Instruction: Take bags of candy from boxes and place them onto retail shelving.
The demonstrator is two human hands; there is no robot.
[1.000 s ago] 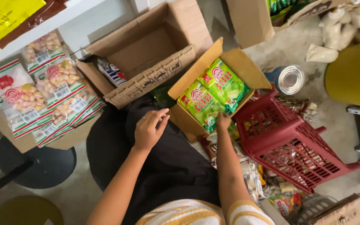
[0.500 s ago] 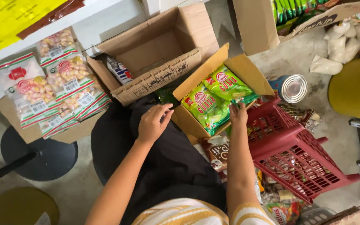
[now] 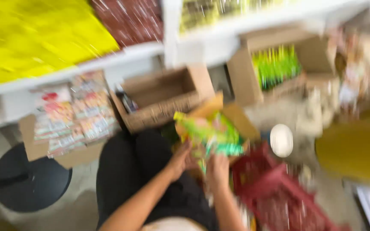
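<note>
The view is heavily motion-blurred. A bunch of green snack packets (image 3: 210, 132) sits at the mouth of a small open cardboard box (image 3: 240, 117) above my lap. My right hand (image 3: 217, 172) reaches up from below and its fingers meet the lower edge of the packets, seemingly gripping them. My left hand (image 3: 180, 161) is just left of the packets, at their lower corner; the blur hides its fingers. Both forearms come up over my black-clad legs (image 3: 129, 171).
A red plastic basket (image 3: 275, 196) stands right of my hands, with a round white tin lid (image 3: 281, 140) beyond it. An open brown carton (image 3: 163, 100), a box of red-and-white snack packets (image 3: 71, 122), a black stool (image 3: 31, 179), white shelving (image 3: 150, 53) and a carton of green packets (image 3: 275, 66) surround me.
The camera has swung upward, so the shelves now fill the top. My two hands have come closer together at the green packets, which appear pulled toward my lap.
</note>
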